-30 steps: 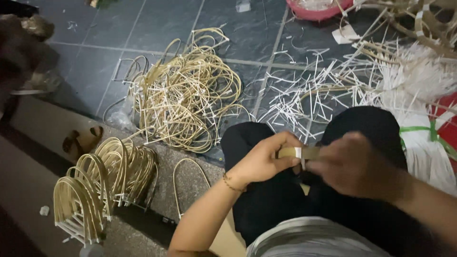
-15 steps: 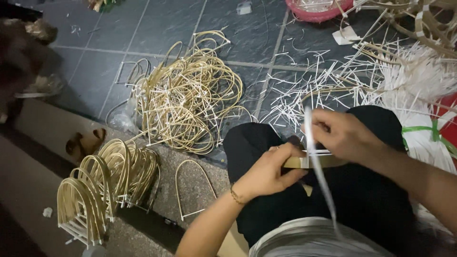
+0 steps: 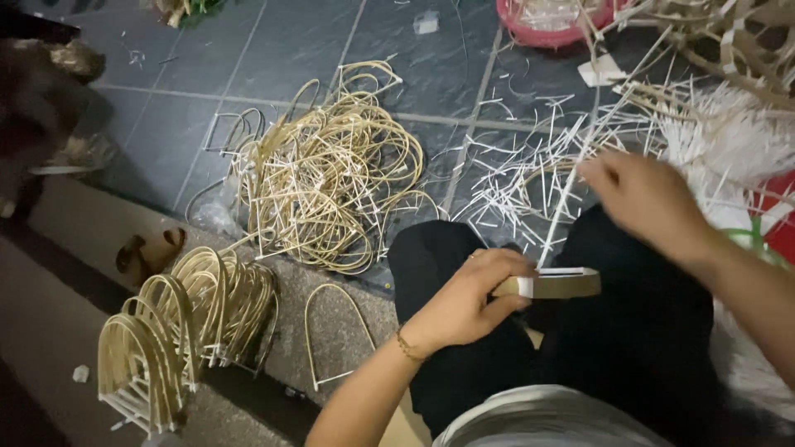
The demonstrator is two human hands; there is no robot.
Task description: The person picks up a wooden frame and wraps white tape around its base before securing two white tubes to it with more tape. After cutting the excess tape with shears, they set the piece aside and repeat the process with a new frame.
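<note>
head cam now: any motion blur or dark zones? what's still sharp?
Head view: the right hand is smeared by motion blur, and the white strip it pulls is soft; the left hand holding the flat tan piece is sharper. The tangled pile of cane loops is crisp. The left edge and the lap fall into dark shadow; no glare.

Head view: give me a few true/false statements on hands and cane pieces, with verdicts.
1. The left hand grips a flat tan strip. True.
2. The right hand rests flat on the floor. False: it is raised, pulling a thin white strand.
3. A tangled pile of cane loops lies on the dark tiles. True.
4. The stacked arched frames sit on the person's lap. False: they stand on the step at lower left.
</note>
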